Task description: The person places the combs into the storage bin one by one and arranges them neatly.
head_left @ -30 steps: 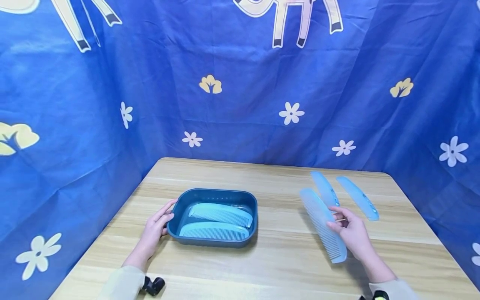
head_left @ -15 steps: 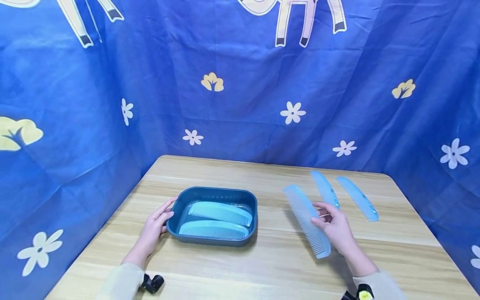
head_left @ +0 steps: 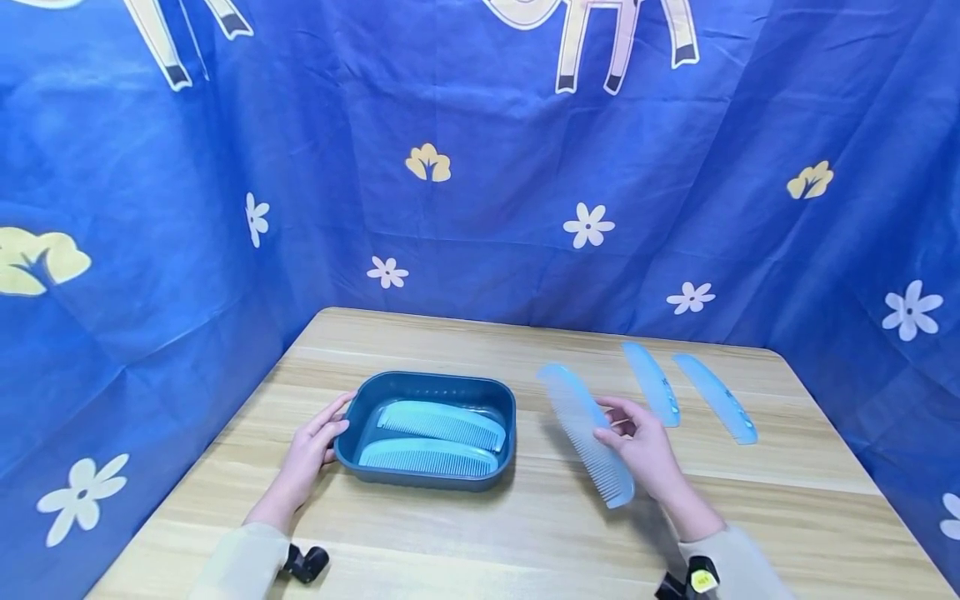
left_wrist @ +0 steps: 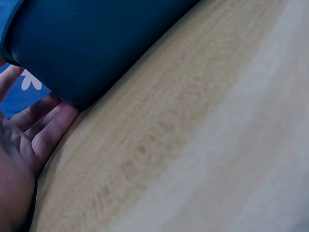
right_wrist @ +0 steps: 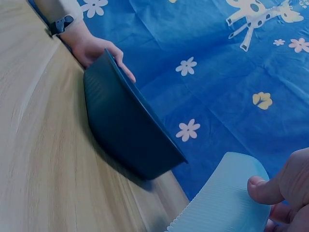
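My right hand [head_left: 643, 443] pinches a light blue comb [head_left: 587, 433] between thumb and fingers, held above the table to the right of a dark teal bin [head_left: 424, 482]. The same comb [right_wrist: 227, 193] shows large in the right wrist view, thumb on its face. Two light blue combs lie in the bin, an upper one [head_left: 441, 423] and a lower one [head_left: 427, 457], roughly parallel. At the bin's left end, my left hand [head_left: 306, 454] grips the rim and wall; in the left wrist view its fingers [left_wrist: 53, 123] touch the bin's lower side.
Two more light blue combs, one [head_left: 651, 383] and another [head_left: 716, 397], lie on the wooden table [head_left: 465, 550] at the back right. A blue patterned cloth [head_left: 480, 167] hangs behind the table and along both sides.
My right hand has moved left with its comb, away from the two combs on the table and closer to the bin. The left hand keeps its place on the bin.
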### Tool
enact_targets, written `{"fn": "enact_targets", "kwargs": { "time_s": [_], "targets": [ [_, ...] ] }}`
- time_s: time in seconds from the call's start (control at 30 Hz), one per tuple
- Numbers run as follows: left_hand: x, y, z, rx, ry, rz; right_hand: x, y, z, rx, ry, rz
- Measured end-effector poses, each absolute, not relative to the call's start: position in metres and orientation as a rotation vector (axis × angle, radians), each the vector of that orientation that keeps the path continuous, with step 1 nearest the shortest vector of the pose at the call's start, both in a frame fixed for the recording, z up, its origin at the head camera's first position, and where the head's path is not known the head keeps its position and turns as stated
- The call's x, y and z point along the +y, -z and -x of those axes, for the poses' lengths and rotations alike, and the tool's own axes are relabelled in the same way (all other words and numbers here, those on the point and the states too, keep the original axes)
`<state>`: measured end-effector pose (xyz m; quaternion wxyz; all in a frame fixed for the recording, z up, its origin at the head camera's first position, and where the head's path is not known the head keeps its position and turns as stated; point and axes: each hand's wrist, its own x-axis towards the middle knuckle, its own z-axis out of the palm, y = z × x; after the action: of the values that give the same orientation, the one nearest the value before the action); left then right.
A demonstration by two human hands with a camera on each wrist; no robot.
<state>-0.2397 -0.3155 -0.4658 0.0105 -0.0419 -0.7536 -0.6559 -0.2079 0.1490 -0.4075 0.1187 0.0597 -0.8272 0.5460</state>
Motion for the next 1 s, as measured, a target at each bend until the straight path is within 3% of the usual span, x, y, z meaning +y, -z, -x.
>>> {"fn": "enact_targets", "kwargs": {
  "time_s": [1.0],
  "targets": [
    [-0.314,0.466,0.24,-2.317,2.059,0.154,0.091,0.391,0.222,-2.304,-1.738,-0.232]
  ]
}}
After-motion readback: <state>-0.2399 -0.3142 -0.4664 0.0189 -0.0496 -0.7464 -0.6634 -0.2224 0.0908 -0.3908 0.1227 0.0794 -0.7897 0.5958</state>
